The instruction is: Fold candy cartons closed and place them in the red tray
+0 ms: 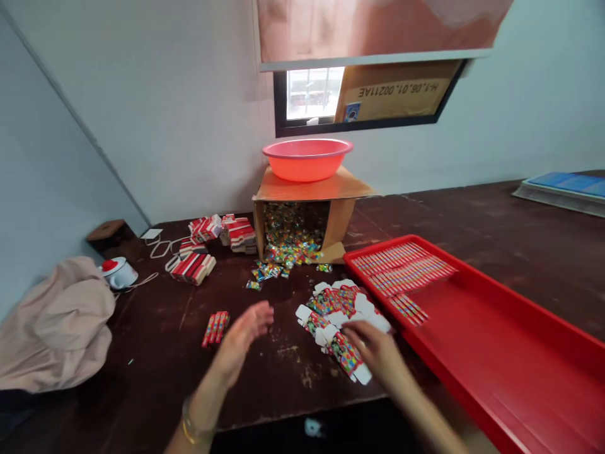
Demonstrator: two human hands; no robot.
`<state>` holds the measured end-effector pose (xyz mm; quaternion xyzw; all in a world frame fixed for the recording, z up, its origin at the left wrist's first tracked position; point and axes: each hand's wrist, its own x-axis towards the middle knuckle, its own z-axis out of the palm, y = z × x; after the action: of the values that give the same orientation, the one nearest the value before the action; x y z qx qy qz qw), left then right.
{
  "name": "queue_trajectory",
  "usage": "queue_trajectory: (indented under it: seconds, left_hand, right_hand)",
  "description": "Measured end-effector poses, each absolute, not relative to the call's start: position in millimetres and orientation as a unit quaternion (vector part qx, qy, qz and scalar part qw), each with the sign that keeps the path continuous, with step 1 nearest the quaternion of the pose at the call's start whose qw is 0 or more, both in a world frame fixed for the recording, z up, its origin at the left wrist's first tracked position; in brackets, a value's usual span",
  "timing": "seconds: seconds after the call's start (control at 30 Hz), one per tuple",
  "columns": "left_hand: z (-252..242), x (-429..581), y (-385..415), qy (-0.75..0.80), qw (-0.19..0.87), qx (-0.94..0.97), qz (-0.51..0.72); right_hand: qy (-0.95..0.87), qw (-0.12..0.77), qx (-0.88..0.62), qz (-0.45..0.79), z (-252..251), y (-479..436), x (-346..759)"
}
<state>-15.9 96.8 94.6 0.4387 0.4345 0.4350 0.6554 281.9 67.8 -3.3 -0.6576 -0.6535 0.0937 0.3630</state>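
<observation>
My right hand [375, 353] rests on a fanned pile of flat, unfolded candy cartons [338, 315] on the dark table, its fingers curled onto the nearest carton. My left hand [243, 337] hovers above the table with fingers stretched out and nothing in it. A few small filled red boxes [216, 327] lie just left of that hand. A bracelet shows on the left wrist.
A red tray [496, 353] with rows of filled boxes [404, 268] lies at the right. A cardboard box [307, 214] on its side spills wrapped candies [283, 255]; an orange basin [307, 157] sits on top. Stacks of cartons [208, 246], a cloth bag [54, 325] and cables lie at the left.
</observation>
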Motion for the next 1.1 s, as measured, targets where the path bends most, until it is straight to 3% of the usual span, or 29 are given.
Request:
queue_trajectory:
  seconds: [0.1,0.2,0.3,0.43,0.5,0.57,0.63,0.77,0.87,1.1]
  left_hand:
    - [10,-4,70,0.47,0.673,0.493,0.288]
    - [-19,5,56,0.446,0.684,0.526,0.239]
    - [-21,22,56,0.438,0.684,0.536,0.229]
    - [-17,53,55,0.431,0.7,0.507,0.258]
    - [-12,66,54,0.399,0.718,0.485,0.3]
    - [-4,74,54,0.384,0.728,0.45,0.346]
    - [4,74,57,0.389,0.736,0.415,0.368]
    - [13,58,62,0.385,0.783,0.39,0.294]
    - [16,47,62,0.391,0.803,0.382,0.238]
    - [31,40,64,0.368,0.812,0.391,0.23]
  right_hand:
    - [-0.638,0.251,-0.725,0.068,-38,46,279]
    - [-0.588,0.184,-0.786,0.049,-54,36,276]
    - [-0.579,0.23,-0.77,0.135,-48,40,277]
    - [-0.509,0.436,-0.68,0.298,-32,42,259]
    - [-0.499,0.491,-0.617,0.36,-27,36,238]
    - [-0.542,0.492,-0.589,0.343,-23,29,219]
    - [-0.597,0.487,-0.592,0.234,-17,27,209]
    - [-0.716,0.429,-0.546,0.072,-3,32,211]
    - [-0.752,0.385,-0.515,0.143,7,36,212]
    - [-0.726,0.295,-0.46,0.418,40,58,214]
